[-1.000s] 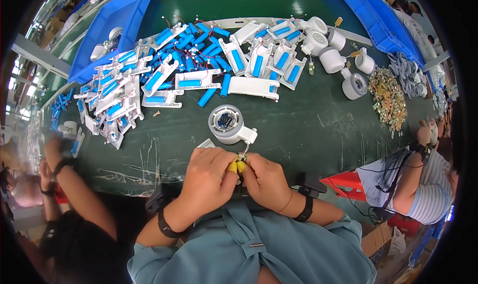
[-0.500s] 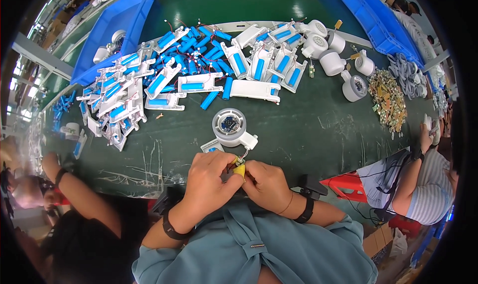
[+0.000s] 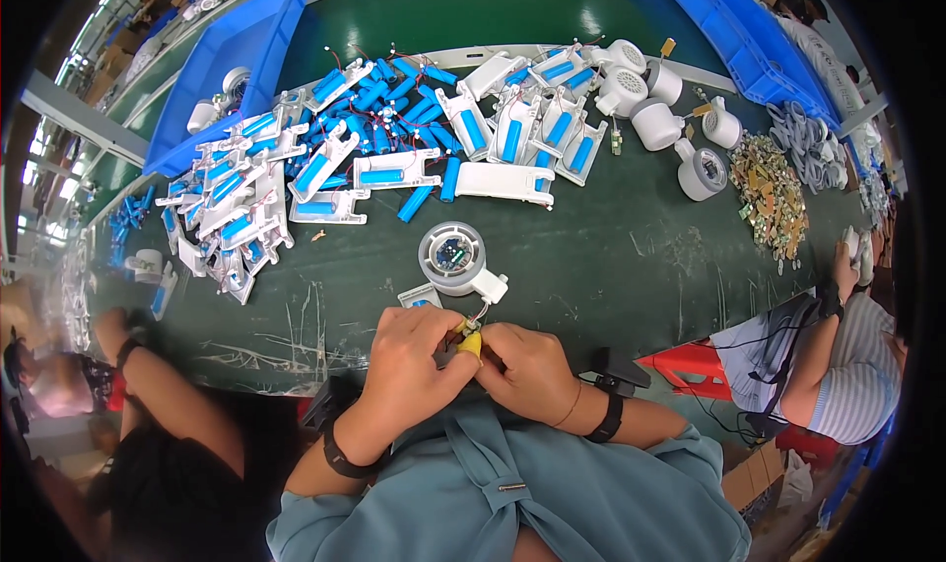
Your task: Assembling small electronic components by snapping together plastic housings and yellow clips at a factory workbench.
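In front of me a round white housing (image 3: 481, 280) with a grey ring and a dark circuit inside lies on the green table. Thin wires (image 3: 482, 312) run from its short neck to a small circuit board (image 3: 470, 328) at my fingertips. My left hand (image 3: 416, 357) pinches this board from the left, with something yellow (image 3: 470, 344), like a finger cot, at the fingertips. Closed against the same spot is my right hand (image 3: 532, 361); its fingertips are partly hidden. A white handle shell (image 3: 420, 296) with a blue battery lies just beyond my left hand.
White shells with blue batteries (image 3: 236, 188) heap up at left and centre, with loose blue batteries (image 3: 370, 99) behind. White housings (image 3: 655, 124), small circuit boards (image 3: 769, 193) and grey parts (image 3: 808, 148) lie right. Blue bins (image 3: 232, 60) stand at both sides. Co-workers' arms (image 3: 182, 399) flank me.
The view has shifted slightly. Both hands stay pinched together at the small board, with only slight finger movement. The round housing has barely moved.
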Available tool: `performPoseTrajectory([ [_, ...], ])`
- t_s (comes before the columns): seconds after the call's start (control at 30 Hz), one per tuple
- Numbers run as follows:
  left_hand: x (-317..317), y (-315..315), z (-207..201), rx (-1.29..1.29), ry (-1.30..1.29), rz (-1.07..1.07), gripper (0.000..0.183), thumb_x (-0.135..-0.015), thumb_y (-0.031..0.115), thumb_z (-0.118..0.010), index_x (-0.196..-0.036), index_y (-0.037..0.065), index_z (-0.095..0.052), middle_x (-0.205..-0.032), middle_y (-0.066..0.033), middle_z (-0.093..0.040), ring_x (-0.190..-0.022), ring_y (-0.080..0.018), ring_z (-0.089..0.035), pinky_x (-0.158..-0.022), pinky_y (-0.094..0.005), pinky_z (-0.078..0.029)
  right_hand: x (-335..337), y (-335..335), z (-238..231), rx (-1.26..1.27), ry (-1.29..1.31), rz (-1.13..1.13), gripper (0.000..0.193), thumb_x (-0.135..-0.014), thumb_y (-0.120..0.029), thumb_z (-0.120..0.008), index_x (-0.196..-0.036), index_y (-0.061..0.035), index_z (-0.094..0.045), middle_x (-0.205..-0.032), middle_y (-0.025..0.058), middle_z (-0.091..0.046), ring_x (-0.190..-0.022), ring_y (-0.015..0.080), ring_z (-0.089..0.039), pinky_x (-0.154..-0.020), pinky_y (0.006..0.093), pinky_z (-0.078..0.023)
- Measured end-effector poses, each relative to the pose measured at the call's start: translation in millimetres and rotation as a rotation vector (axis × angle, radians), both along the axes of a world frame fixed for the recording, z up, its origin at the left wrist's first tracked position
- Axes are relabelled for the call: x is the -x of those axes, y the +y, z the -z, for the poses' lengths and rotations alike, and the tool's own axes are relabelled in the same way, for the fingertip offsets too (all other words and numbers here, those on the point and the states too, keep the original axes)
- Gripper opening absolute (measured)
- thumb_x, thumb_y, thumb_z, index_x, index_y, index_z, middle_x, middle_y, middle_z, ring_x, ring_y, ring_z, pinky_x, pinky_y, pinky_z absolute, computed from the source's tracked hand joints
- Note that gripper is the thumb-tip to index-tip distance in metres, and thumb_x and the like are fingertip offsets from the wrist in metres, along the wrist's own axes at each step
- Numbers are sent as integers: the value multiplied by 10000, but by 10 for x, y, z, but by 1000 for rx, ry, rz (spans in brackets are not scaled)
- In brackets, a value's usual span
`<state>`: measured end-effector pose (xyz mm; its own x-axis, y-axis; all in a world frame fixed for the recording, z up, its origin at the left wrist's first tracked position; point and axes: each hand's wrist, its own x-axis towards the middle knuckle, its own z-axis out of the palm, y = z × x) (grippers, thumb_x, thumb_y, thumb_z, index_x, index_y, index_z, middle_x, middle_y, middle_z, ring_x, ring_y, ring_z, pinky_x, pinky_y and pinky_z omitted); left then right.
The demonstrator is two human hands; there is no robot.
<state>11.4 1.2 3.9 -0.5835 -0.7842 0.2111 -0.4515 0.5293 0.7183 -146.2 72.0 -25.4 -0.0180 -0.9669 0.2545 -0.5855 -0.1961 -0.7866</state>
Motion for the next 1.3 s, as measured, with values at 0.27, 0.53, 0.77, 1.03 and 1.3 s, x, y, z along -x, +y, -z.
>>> performPoseTrajectory([
  [0.27, -314, -105, -133, 148, -178, -3, 237, -669, 94, -692, -893, 29, -652, -760, -75, -626, -704, -266, -591, -776, -376, -416, 21, 8, -70, -71, -64, -71, 141, -801, -87, -721, -891, -59, -616, -735, 53, -628, -592, 194, -634, -517, 316, -497],
  [0.53, -620, -241, -187, 239, -365, -174, 399, -703, 55, -662, -1099, 29, -615, -1040, -140, -627, -946, -335, -569, -878, -415, -422, 39, -13, -24, 11, -31, -59, 133, -809, -75, -708, -911, -59, -625, -734, 56, -621, -578, 185, -614, -511, 305, -481],
  [0.77, -344, -205, 6, 278, -224, -121, 394, -721, 108, -702, -1087, -7, -614, -1115, -165, -618, -1010, -362, -558, -919, -447, -411, 34, -4, -32, 10, -103, -57, 122, -849, -35, -684, -950, -22, -618, -775, 75, -633, -580, 160, -619, -520, 274, -481],
  [1.03, -297, -158, 51, 232, -167, -34, 371, -660, 157, -724, -985, 8, -625, -1002, -134, -628, -964, -339, -579, -939, -470, -393, 34, -5, -14, -55, -292, -8, 134, -884, 10, -638, -1013, 19, -601, -817, 74, -647, -618, 78, -620, -541, 224, -481],
  [1.3, -784, -117, -59, -833, 377, -177, 257, -829, 190, -624, -933, -42, -655, -867, -77, -673, -812, -179, -605, -746, -327, -451, 73, -2, -61, -69, -395, -67, 139, -872, 42, -603, -1010, 27, -597, -800, 59, -646, -599, 69, -608, -534, 210, -464],
])
